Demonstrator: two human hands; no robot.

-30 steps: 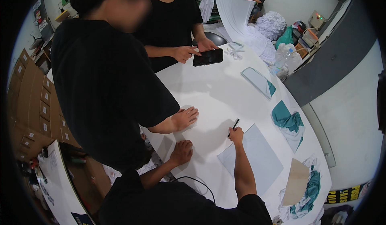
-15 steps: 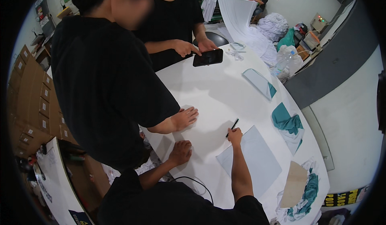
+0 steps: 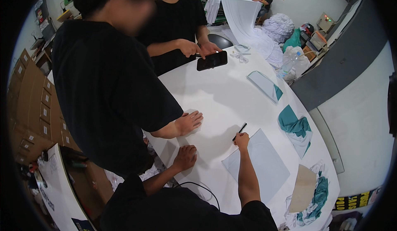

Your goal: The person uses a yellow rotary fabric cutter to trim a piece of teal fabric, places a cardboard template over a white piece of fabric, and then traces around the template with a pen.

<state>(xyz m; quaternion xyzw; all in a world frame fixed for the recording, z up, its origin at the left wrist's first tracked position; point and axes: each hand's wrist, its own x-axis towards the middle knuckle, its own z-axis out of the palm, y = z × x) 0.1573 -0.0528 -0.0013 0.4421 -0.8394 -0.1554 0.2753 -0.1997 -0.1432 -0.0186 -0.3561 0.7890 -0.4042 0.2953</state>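
My right hand [image 3: 241, 140] grips a black pen [image 3: 240, 130] whose tip rests on the white table [image 3: 223, 94]. Just right of it, partly under my forearm, lies a pale rectangular sheet [image 3: 258, 165]. My left hand [image 3: 185, 156] rests palm down on the table near its left edge, fingers loosely curled, holding nothing. A person in black stands close on my left with one hand [image 3: 188, 122] flat on the table just above my left hand.
A second person at the far end holds a black phone [image 3: 211, 60] over the table. A clear flat packet [image 3: 264, 85], teal and white cloth [image 3: 294, 125], a tan card [image 3: 304, 187] and more cloth lie along the right edge. Stacked cardboard boxes [image 3: 29, 103] stand left.
My right hand has shifted the pen slightly; the far person's hands have moved about the phone. Otherwise the hands stay where they were.
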